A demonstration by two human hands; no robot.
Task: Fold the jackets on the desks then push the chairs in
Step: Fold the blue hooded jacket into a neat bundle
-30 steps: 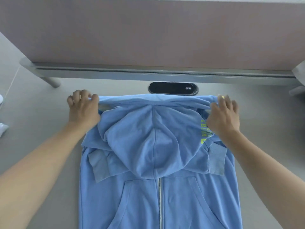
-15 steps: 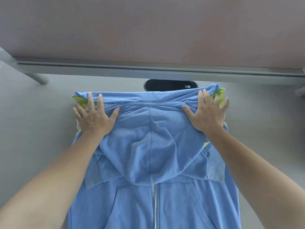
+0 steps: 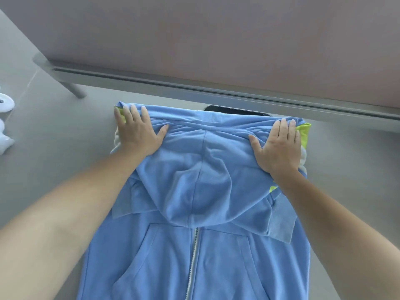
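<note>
A light blue zip hoodie jacket (image 3: 201, 191) lies front up on the grey desk (image 3: 54, 159). Its hood is folded down over the chest and both sleeves are tucked in, cuffs showing at either side. Lime green print shows at the top corners. My left hand (image 3: 138, 133) presses flat on the jacket's top left shoulder with fingers spread. My right hand (image 3: 279, 146) presses flat on the top right shoulder in the same way.
A dark oval cable port (image 3: 236, 111) sits in the desk just behind the jacket. A pinkish divider panel (image 3: 216, 40) on a grey rail (image 3: 194, 85) closes off the desk's far edge. White objects (image 3: 5, 122) lie at the far left.
My hands went from gripping the jacket's top edge to lying flat on its shoulders. The top fold now lies flatter, and the view has tilted.
</note>
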